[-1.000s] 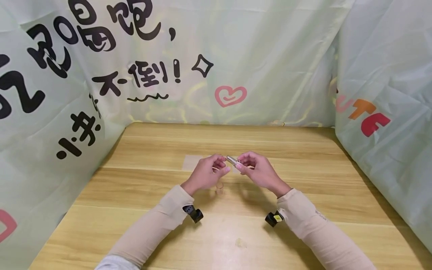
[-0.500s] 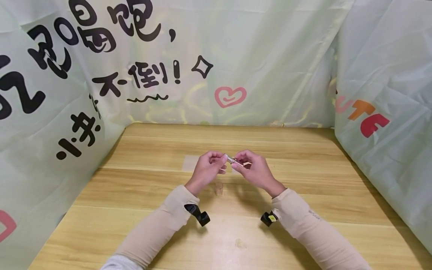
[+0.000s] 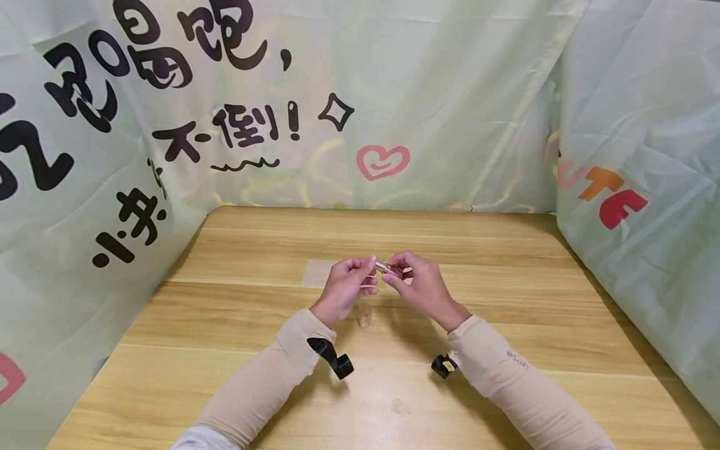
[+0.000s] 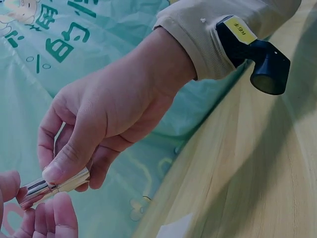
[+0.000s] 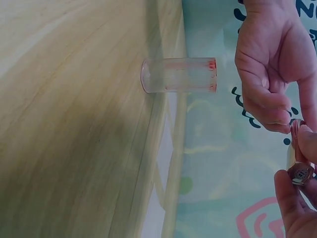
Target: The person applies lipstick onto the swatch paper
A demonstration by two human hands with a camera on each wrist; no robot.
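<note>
Mid-frame, the left hand (image 3: 343,289) and right hand (image 3: 423,285) pinch a shiny tube (image 4: 57,187), perhaps working its half-hidden joint; next calls for steady alignment.

Across the pale cloth (image 3: 467,81) at the back run black characters, 喝饱, with 不倒! (image 3: 225,125) beneath it, while larger and smaller ones on the left side are cut off or bent by folds. On the right-hand cloth (image 3: 647,112) stand the coloured letters UTE (image 3: 603,187), the U partly lost in the crease. A yellow label (image 4: 239,29) on the right arm's black wrist camera (image 4: 270,72) seems to read R右手, and the dark print (image 3: 517,359) on the right sleeve (image 3: 529,390) is too small to make out.
</note>
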